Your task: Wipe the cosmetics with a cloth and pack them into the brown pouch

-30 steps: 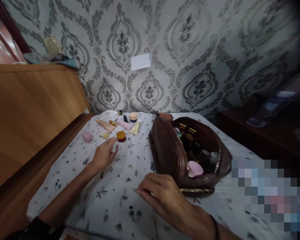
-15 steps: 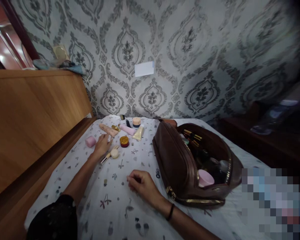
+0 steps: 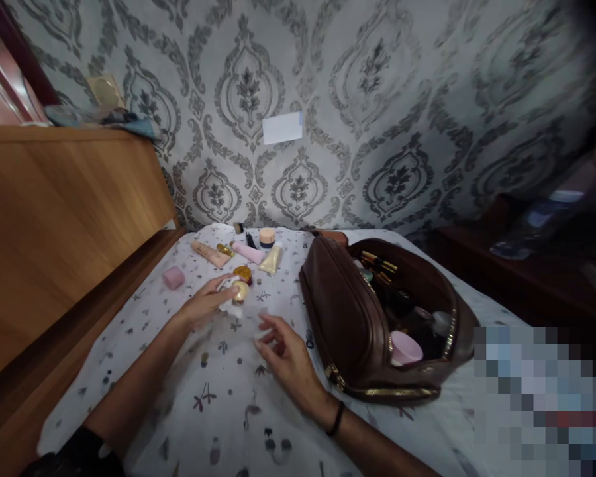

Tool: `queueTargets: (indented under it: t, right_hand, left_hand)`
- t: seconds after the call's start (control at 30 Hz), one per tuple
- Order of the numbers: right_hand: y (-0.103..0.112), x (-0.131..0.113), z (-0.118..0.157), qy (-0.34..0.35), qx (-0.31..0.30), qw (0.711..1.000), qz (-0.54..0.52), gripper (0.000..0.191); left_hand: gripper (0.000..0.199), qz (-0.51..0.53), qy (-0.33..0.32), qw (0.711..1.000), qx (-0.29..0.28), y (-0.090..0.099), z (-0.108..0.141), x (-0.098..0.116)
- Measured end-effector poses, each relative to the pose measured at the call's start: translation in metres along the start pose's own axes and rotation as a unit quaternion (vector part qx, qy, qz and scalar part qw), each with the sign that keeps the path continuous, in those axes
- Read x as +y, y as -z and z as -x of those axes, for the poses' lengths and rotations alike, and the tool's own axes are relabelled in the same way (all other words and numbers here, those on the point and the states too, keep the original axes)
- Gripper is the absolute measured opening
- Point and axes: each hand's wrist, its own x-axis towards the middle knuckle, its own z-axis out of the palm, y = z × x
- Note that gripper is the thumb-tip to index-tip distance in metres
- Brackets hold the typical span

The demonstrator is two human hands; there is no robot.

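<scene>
My left hand [image 3: 206,301] is closed on a small pale container with a round gold top [image 3: 240,291]; motion blurs its lower part. It hovers over the patterned sheet, just in front of a jar with an amber lid [image 3: 242,272]. My right hand [image 3: 288,358] is empty, its fingers apart and pointing toward the left hand. To its right stands an unzipped brown leather bag [image 3: 332,311] with a pink round item [image 3: 406,348] and gold-banded tubes [image 3: 379,262] inside. A pink cylindrical item [image 3: 173,277] lies left of my left hand.
Toward the wall lie a peach tube [image 3: 210,254], a pink tube [image 3: 248,252], a cream tube [image 3: 271,258] and a peach jar [image 3: 267,237]. A wooden panel [image 3: 69,192] borders the left. At far right is a clear bottle [image 3: 536,225].
My left hand has lifted the small gold-topped container off the sheet and moved right with it. The fingers of my right hand have spread. The view has shifted slightly.
</scene>
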Motion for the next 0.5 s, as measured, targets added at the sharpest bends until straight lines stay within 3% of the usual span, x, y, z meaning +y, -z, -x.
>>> queueTargets:
  t: [0.1, 0.17, 0.3, 0.5]
  right_hand:
    - [0.003, 0.001, -0.001, 0.043, 0.046, 0.998, 0.018, 0.050]
    - [0.005, 0.001, -0.003, 0.049, 0.053, 0.997, 0.029, 0.044]
    - [0.009, -0.001, -0.006, 0.009, 0.057, 0.998, 0.023, 0.034]
    - [0.010, -0.001, -0.007, -0.047, 0.050, 0.998, -0.008, 0.033]
  left_hand:
    - [0.066, 0.086, 0.015, 0.986, -0.141, -0.029, 0.025, 0.015]
    - [0.063, 0.109, 0.031, 0.977, -0.181, -0.042, 0.035, 0.019]
    - [0.056, 0.088, 0.056, 0.983, -0.153, -0.050, 0.041, 0.020]
    - [0.040, 0.003, 0.036, 0.988, -0.149, -0.039, 0.042, 0.028]
